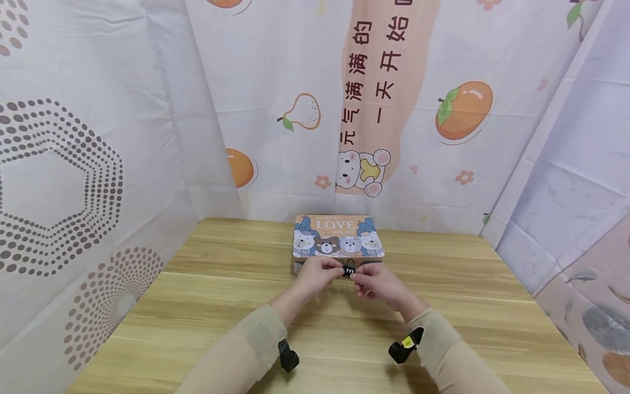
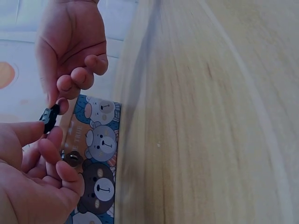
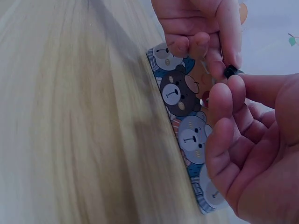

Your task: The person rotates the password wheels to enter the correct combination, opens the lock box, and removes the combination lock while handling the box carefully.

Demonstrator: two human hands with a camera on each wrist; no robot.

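Observation:
A small black combination padlock [image 1: 349, 271] with white-marked dials is held between both hands, in front of the box's front side. The left hand [image 1: 317, 273] pinches one end of it between thumb and finger; the right hand [image 1: 381, 282] pinches the other end. In the head view a thin shackle loop stands above the lock body; I cannot tell whether it is closed. Just behind is a box [image 1: 339, 241] with LOVE and cartoon bears on its lid, which lies down. A round metal clasp [image 2: 72, 158] shows at the box's front edge in the left wrist view.
The box stands near the back edge of a wooden table [image 1: 236, 306]. Behind hangs a white curtain [image 1: 285, 164] printed with fruit and lettering. Patterned sheets flank both sides. A black camera is strapped to each wrist.

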